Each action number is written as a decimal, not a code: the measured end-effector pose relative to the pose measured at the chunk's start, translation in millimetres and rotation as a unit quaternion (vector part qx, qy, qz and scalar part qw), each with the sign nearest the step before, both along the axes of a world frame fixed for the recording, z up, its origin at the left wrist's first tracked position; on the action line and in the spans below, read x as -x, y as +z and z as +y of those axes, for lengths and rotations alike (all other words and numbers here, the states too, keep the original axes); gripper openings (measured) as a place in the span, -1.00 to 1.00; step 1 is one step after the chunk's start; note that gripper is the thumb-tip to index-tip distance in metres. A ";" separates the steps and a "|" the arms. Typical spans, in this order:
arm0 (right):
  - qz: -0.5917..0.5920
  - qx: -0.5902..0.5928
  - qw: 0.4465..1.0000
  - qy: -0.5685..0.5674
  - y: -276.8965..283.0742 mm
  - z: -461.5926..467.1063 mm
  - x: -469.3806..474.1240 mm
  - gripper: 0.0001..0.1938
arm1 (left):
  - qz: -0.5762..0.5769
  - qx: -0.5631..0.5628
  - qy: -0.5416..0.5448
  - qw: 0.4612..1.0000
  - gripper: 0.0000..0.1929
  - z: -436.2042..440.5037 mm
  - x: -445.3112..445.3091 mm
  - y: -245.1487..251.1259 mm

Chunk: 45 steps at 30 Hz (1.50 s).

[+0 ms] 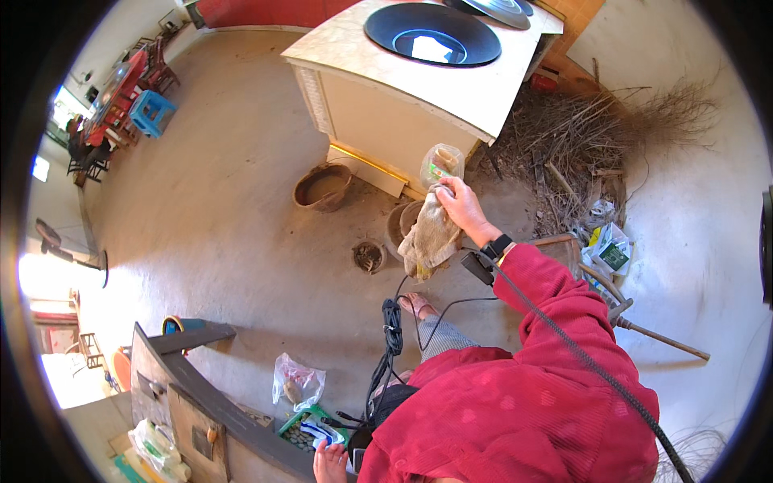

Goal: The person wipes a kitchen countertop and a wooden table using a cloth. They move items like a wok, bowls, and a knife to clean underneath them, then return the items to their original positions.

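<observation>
My right hand [462, 209] grips a worn beige cloth [432, 232], perhaps a fabric work glove, which hangs down from the fingers. A clear plastic container [444, 162] with a green label shows just beyond the fingertips; whether I hold it too cannot be told. Below the cloth, a small pot [369, 256] with dark bits inside stands on the floor, beside round lids or discs [398, 226] partly hidden by the cloth. My left hand [331, 462] is at the bottom edge, fingers slightly apart and nothing visible in them, near a green basket [311, 425].
Ahead is a tiled stove [374, 115] with a large black wok [432, 34]. Dry brushwood [580, 127] is heaped on its right. A brown basin [323, 186] rests at its foot. Black cables [391, 329] hang before me. A wooden-handled tool [661, 339] lies on the right.
</observation>
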State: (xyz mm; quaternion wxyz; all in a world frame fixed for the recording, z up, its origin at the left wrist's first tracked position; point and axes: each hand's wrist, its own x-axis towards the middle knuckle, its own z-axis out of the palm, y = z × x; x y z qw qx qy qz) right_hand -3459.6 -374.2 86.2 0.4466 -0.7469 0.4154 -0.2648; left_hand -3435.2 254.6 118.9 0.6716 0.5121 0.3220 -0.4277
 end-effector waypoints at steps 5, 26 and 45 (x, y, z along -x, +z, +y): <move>0.033 0.046 0.996 -0.074 -13.1 -88.4 18.5 -0.69 | -0.073 0.002 -0.161 0.984 -0.60 -101.7 -19.0 41.4; 0.066 -0.092 0.987 0.113 -57.5 -98.1 76.2 -0.77 | -0.009 0.023 -0.192 0.981 -0.62 -235.0 -62.0 -3.9; 0.114 -0.217 0.956 0.160 -471.4 -41.3 66.8 -0.73 | 0.112 -0.149 -0.105 0.977 -0.62 -138.3 16.9 -44.4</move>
